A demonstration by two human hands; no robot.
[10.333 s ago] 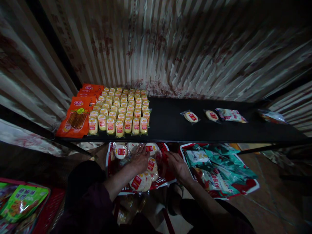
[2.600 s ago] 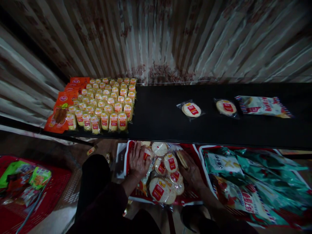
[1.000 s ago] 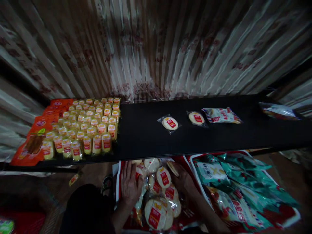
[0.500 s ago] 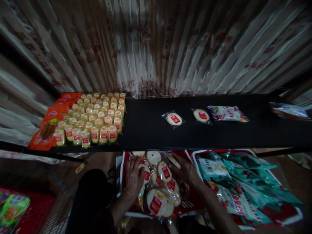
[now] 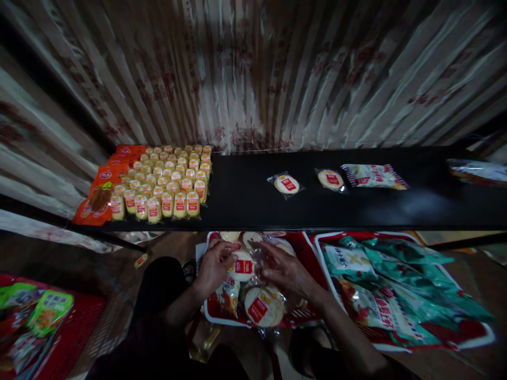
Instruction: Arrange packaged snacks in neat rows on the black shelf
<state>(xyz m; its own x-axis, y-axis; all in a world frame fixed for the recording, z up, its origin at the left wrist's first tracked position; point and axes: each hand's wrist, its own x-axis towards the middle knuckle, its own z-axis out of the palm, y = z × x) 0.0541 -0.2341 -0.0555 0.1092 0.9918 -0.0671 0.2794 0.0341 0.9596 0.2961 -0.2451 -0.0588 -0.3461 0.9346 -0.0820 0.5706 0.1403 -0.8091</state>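
Observation:
Wrapped round crackers with red labels lie in a red basket [image 5: 222, 320] with a white rim, below the shelf's front edge. My left hand [image 5: 214, 268] is closed with thumb and fingers on the left edge of one wrapped cracker [image 5: 241, 265], raised among the others. On its right side, my right hand [image 5: 288, 272] has thumb and fingers apart beside the clear wrapper; any contact there is hard to make out. A larger-looking wrapped cracker [image 5: 263, 307] lies nearer me in the basket.
The black shelf [image 5: 241, 195] bears rows of small wrapped cakes [image 5: 174, 179], orange packets [image 5: 103, 184], two wrapped crackers and a striped snack bag [image 5: 374, 176]. A basket of teal bags [image 5: 412, 269] stands right; another red basket [image 5: 85, 316] stands lower left. A patterned curtain [image 5: 237, 79] hangs behind.
My hands have come closer together over the basket, and the left now grips a wrapped cracker. The view has shifted slightly, so the shelf sits higher and the left basket shows more.

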